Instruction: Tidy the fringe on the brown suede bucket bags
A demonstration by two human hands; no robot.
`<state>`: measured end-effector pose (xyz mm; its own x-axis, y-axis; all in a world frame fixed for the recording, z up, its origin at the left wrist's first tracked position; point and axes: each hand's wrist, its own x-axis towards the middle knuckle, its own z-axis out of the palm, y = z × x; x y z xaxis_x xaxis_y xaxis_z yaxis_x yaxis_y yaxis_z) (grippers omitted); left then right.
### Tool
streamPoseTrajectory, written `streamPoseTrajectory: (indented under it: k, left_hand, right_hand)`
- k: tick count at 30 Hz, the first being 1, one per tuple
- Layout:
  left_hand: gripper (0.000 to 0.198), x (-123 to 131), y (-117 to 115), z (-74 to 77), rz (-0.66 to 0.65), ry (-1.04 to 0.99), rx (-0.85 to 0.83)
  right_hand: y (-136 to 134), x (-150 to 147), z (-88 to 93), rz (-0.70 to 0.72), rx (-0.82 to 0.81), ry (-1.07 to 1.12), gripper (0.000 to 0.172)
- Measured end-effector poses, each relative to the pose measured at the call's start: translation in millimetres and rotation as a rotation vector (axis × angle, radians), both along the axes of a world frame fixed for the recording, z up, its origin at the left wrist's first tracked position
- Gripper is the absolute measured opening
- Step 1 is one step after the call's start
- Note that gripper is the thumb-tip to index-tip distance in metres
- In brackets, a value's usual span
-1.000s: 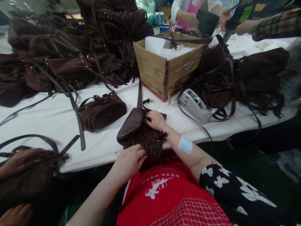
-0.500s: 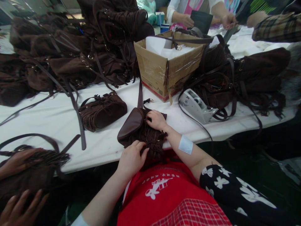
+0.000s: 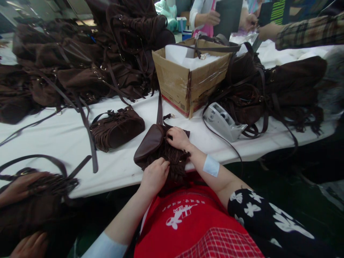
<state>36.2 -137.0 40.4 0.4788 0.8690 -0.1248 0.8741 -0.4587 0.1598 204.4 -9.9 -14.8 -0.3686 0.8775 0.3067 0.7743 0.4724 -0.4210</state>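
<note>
A dark brown fringed handbag (image 3: pixel 149 144) lies at the table's front edge against my apron, its smooth end panel facing left. My left hand (image 3: pixel 156 174) is closed at the bag's near side, thumb and fingers pinching strands of the fringe (image 3: pixel 175 165). Higher up on the bag, my right hand (image 3: pixel 178 138) has its fingers curled into the fringe near the top; the fingertips are partly hidden. The bag's strap (image 3: pixel 159 109) runs back toward a cardboard box. Left of it rests a second fringed handbag (image 3: pixel 120 130), touched by neither hand.
The cardboard box (image 3: pixel 173 79) stands behind the bag, a grey tape dispenser (image 3: pixel 222 121) to its right. Brown bags pile up at the back left (image 3: pixel 72 64) and right (image 3: pixel 295 77). A co-worker's hands (image 3: pixel 24 188) hold another bag at lower left. People work across the table.
My left hand has moved slightly up and its fingers have closed on the fringe. My right hand stays in place. The lower hand of the co-worker at left has moved down.
</note>
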Motion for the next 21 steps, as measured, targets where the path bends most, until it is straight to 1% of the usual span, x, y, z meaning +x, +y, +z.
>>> streamPoseTrajectory:
  k: [5, 13, 17, 21]
  left_hand:
    - [0.025, -0.4, 0.7, -3.1, -0.024, -0.024, 0.045]
    - [0.025, 2.6, 1.2, -7.6, -0.004, -0.020, 0.091]
    - [0.027, -0.2, 0.3, -10.3, 0.002, -0.068, 0.104]
    - [0.026, -2.2, -0.3, -11.7, 0.002, -0.117, 0.112]
  right_hand:
    - [-0.4, 0.2, -0.1, 0.001, 0.003, 0.014, 0.013]
    - [0.0, 0.2, 0.8, -0.002, 0.003, -0.002, 0.012]
    - [0.5, 0.3, 0.6, -0.003, 0.004, -0.016, 0.012]
    - [0.6, 0.3, 0.3, 0.002, 0.000, -0.009, 0.012]
